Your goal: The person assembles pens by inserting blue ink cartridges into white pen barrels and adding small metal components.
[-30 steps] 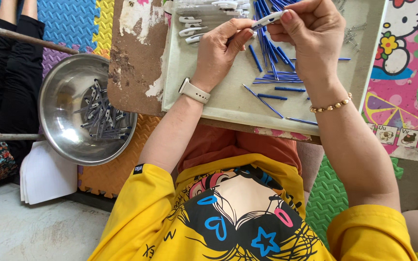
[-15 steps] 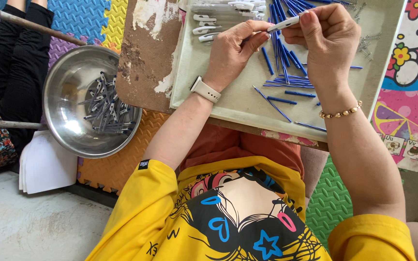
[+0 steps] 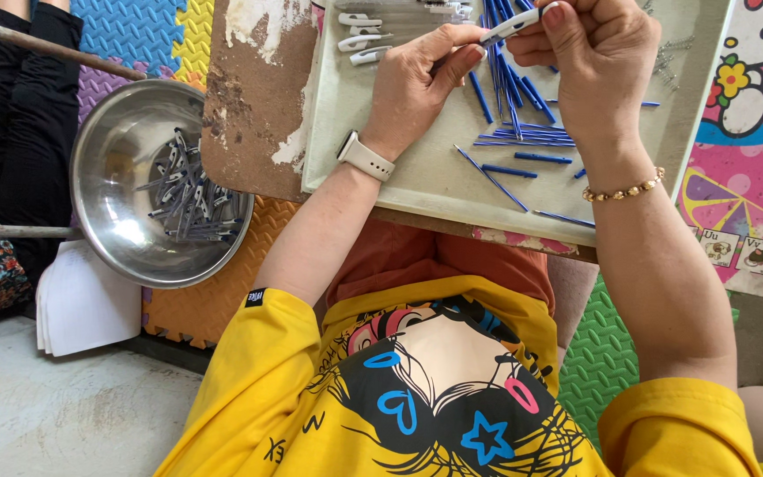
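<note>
My left hand (image 3: 421,88) and my right hand (image 3: 598,62) meet over a pale tray (image 3: 417,172) and together hold one white pen barrel (image 3: 509,25) by its two ends. My left wrist wears a white watch, my right wrist a bead bracelet. Several blue refills (image 3: 518,132) lie loose on the tray under my hands. White pen parts (image 3: 359,40) sit in a row at the tray's far left corner.
The tray rests on a worn brown board (image 3: 249,106). A steel bowl (image 3: 112,190) with several assembled pens (image 3: 192,199) stands to the left on coloured foam mats. Another person's dark-clothed legs (image 3: 11,106) are at far left. White papers (image 3: 81,305) lie below the bowl.
The view has shifted slightly. My hands stay together on the white pen barrel over the tray, with only small finger movement.
</note>
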